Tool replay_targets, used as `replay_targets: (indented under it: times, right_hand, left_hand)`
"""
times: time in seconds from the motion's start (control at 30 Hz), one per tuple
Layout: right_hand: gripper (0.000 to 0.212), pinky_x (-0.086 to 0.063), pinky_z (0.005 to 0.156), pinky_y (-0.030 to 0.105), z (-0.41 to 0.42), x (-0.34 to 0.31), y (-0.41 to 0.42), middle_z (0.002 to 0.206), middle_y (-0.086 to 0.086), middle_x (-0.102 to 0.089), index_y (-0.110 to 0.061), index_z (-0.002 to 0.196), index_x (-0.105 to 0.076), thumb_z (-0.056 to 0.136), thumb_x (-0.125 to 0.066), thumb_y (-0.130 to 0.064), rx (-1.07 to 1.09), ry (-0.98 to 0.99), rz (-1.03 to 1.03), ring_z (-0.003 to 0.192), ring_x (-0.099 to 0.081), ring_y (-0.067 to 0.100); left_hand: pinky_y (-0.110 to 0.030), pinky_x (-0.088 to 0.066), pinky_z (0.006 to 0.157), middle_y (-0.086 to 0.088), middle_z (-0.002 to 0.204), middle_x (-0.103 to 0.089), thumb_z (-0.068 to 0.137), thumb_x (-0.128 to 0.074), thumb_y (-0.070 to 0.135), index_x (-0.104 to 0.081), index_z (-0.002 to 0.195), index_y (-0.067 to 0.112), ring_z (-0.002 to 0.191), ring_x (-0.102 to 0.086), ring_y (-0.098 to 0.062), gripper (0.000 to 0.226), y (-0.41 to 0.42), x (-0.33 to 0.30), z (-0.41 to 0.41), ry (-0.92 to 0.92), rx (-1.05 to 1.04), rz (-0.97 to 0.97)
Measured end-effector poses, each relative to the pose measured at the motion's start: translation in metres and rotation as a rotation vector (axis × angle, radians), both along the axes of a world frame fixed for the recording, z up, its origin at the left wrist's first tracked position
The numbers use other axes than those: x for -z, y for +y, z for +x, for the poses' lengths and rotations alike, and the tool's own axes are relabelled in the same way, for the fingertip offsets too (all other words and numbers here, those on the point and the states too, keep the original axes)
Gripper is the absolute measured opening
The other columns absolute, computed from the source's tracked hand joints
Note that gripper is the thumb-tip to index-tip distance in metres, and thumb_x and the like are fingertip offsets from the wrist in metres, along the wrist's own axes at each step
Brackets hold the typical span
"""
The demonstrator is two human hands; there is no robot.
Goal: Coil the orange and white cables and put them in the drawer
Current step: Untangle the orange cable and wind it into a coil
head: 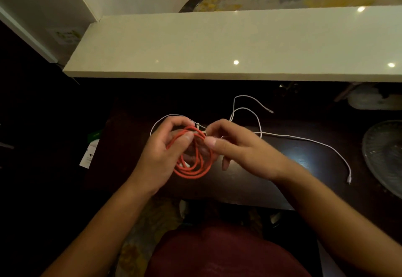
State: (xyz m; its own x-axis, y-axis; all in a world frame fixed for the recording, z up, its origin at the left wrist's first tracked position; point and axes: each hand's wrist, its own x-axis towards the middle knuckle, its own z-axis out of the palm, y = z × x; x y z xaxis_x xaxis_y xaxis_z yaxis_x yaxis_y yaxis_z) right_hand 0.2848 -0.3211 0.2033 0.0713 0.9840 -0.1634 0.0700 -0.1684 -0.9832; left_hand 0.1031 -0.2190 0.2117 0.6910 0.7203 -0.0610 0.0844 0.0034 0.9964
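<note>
An orange cable [195, 169] hangs in several loops between my two hands, above a dark table [250, 181]. My left hand [165, 150] grips the top of the coil with curled fingers. My right hand [237, 148] pinches the cable near its white plug end at the top of the loops. A white cable [304, 139] lies loose on the table, looping behind my hands and trailing off right to a plug near the table's right side. No drawer can be made out in this view.
A pale stone counter [239, 46] runs across above the dark table. A glass dish [385, 157] sits at the right edge. A white paper tag [88, 157] lies at the left. My lap in dark red cloth fills the bottom centre.
</note>
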Motion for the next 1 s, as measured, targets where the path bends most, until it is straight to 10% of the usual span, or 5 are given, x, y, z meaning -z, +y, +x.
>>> replay_targets:
  times: [0.23, 0.47, 1.0]
  right_hand:
    - [0.036, -0.062, 0.078, 0.048, -0.013, 0.012, -0.001, 0.102, 0.004, -0.071, -0.013, 0.12, -0.064, 0.091, -0.074, -0.032, 0.159, 0.019, -0.09, 0.089, -0.072, 0.021]
    - [0.03, -0.054, 0.052, 0.032, -0.015, 0.013, -0.002, 0.08, 0.011, -0.066, 0.011, 0.108, -0.062, 0.093, -0.068, -0.014, 0.14, 0.265, -0.075, 0.069, -0.064, 0.024]
    - [0.035, -0.054, 0.056, 0.03, -0.008, 0.015, -0.003, 0.086, 0.015, -0.067, 0.006, 0.112, -0.063, 0.091, -0.071, -0.02, 0.139, 0.272, 0.001, 0.067, -0.063, 0.021]
  left_hand:
    - [-0.012, -0.051, 0.082, 0.012, 0.104, -0.075, 0.099, -0.052, 0.018, -0.066, 0.11, 0.017, 0.101, -0.069, 0.0, 0.019, -0.011, -0.005, 0.004, 0.071, -0.058, 0.14]
    - [-0.015, -0.052, 0.083, 0.0, 0.108, -0.075, 0.098, -0.054, 0.027, -0.067, 0.118, 0.015, 0.102, -0.071, -0.009, 0.027, -0.013, 0.002, 0.004, 0.065, -0.087, 0.067]
    - [-0.027, -0.057, 0.081, -0.008, 0.099, -0.076, 0.093, -0.06, 0.032, -0.07, 0.116, 0.018, 0.092, -0.073, -0.02, 0.028, -0.009, 0.005, -0.004, -0.015, -0.065, -0.143]
